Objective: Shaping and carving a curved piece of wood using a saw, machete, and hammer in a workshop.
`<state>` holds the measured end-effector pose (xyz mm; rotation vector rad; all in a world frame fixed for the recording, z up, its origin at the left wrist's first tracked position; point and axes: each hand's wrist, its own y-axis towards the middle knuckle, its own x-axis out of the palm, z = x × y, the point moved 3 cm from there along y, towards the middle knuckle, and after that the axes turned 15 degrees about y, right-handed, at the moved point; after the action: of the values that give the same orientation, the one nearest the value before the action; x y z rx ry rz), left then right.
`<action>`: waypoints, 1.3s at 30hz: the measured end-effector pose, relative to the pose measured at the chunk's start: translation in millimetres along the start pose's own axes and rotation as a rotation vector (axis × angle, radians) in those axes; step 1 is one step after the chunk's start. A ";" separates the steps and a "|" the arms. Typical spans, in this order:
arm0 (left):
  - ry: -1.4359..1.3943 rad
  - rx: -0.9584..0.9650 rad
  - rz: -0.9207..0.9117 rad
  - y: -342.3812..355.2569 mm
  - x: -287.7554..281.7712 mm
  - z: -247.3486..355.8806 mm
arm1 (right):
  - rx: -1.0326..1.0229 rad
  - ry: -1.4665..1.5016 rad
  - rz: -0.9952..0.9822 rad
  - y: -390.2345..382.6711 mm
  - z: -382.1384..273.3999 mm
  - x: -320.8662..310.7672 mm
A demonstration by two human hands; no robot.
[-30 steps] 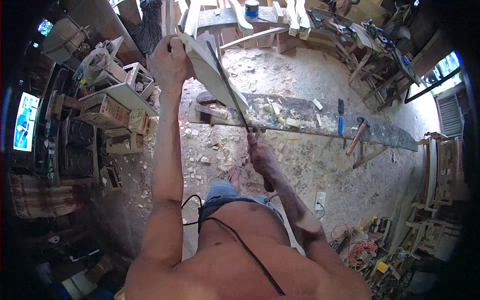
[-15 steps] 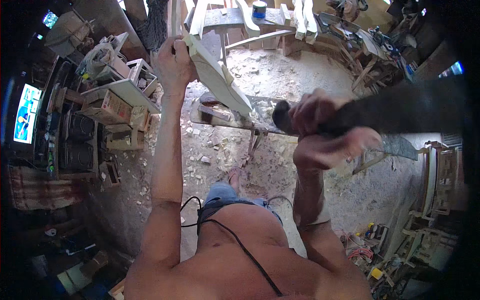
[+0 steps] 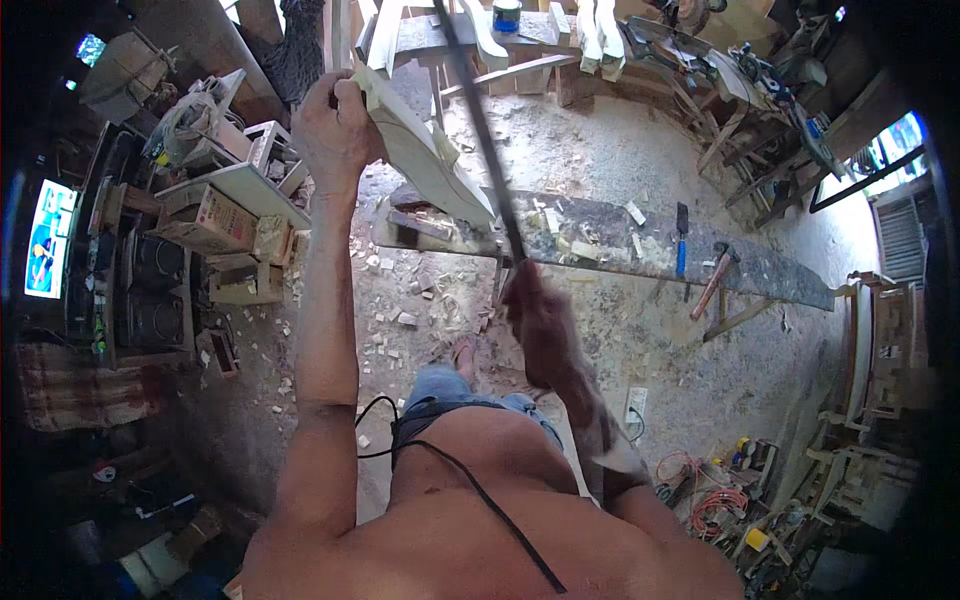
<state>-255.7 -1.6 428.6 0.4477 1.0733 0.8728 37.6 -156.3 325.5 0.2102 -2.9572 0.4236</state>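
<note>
My left hand [image 3: 335,128] is closed around the upper end of a pale, curved piece of wood [image 3: 415,145]. That piece slants down to the right, its lower end at the low wooden bench [image 3: 640,262]; a partly split chip stands out from its edge. My right hand [image 3: 542,325], slightly blurred, grips a machete [image 3: 483,125]. Its long dark blade points up and away, seen nearly edge-on, just right of the wood. The machete's handle is mostly hidden by my fingers. Whether the blade touches the wood, I cannot tell.
On the bench lie wood chips, a blue-handled chisel [image 3: 681,255] and a hammer [image 3: 712,280]. A far table holds shaped wooden pieces [image 3: 590,40] and a blue can [image 3: 507,14]. Cardboard boxes [image 3: 205,218] and a lit screen [image 3: 50,238] stand left. Chips litter the floor.
My right hand has swung left and nearer my body, turning the machete from pointing right to pointing up and away. The chisel and hammer have come into sight. My left hand keeps its grip.
</note>
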 end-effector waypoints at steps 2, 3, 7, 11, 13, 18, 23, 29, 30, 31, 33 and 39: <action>0.006 0.002 -0.007 3.4 -2.5 5.2 | -0.346 0.019 0.051 2.6 -49.9 -3.3; 0.005 0.013 -0.012 5.8 -1.9 8.9 | -0.520 -0.027 0.117 2.4 -68.6 -6.6; -0.034 -0.017 -0.036 4.0 3.5 19.1 | -0.624 -0.223 0.067 20.0 -16.9 -8.5; -0.004 -0.013 -0.002 3.6 5.1 23.7 | -0.190 -0.309 0.013 46.8 107.5 -7.7; 0.030 -0.047 -0.007 3.0 6.0 18.2 | 0.322 -0.165 -0.074 48.4 122.5 -10.9; -0.025 -0.009 0.028 2.8 0.0 6.3 | 0.315 0.028 -0.074 34.7 85.1 -4.8; 0.041 -0.034 -0.017 -0.2 -5.7 5.4 | -0.432 0.168 -0.026 16.1 -75.3 4.6; -0.045 0.004 -0.053 2.2 -1.5 22.3 | -0.752 0.622 -0.097 29.8 -73.3 0.4; -0.029 -0.010 -0.045 2.5 -4.1 23.8 | -0.594 -0.109 0.038 31.9 14.7 -15.5; -0.027 -0.013 -0.038 6.6 0.8 29.9 | -0.511 -0.547 0.067 40.6 108.4 -15.6; -0.005 -0.014 -0.010 0.4 0.1 19.2 | 0.021 -0.442 -0.040 49.1 129.0 1.1; -0.001 -0.024 0.010 6.3 4.0 -5.0 | 0.300 -0.141 -0.022 26.3 72.4 -3.7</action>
<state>-261.9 5.0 428.5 0.4336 1.0588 0.8936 28.0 -151.8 249.2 0.3175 -3.0092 0.8842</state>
